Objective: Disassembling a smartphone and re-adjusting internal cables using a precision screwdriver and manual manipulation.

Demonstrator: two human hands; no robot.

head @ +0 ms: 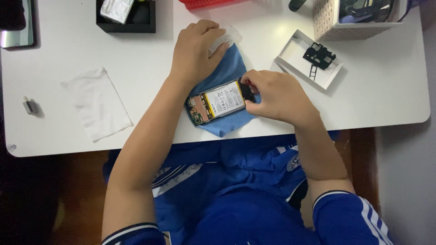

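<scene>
An opened phone (217, 102) with its battery and circuit board bare lies on a blue cloth (227, 72) near the table's front edge. My right hand (277, 96) grips the phone's right end, with a small red-tipped tool just visible under the fingers. My left hand (196, 50) rests flat on the cloth's far corner, its fingers over a small clear plastic piece (229, 36). It is above and left of the phone, not touching it.
A white tissue (97, 103) lies at the left, a small metal part (30, 106) beyond it. A white tray (309, 59) with black phone parts sits at the right. A black box (127, 18), red basket (204, 3), white perforated bin (345, 20) and dark phone (17, 23) line the back.
</scene>
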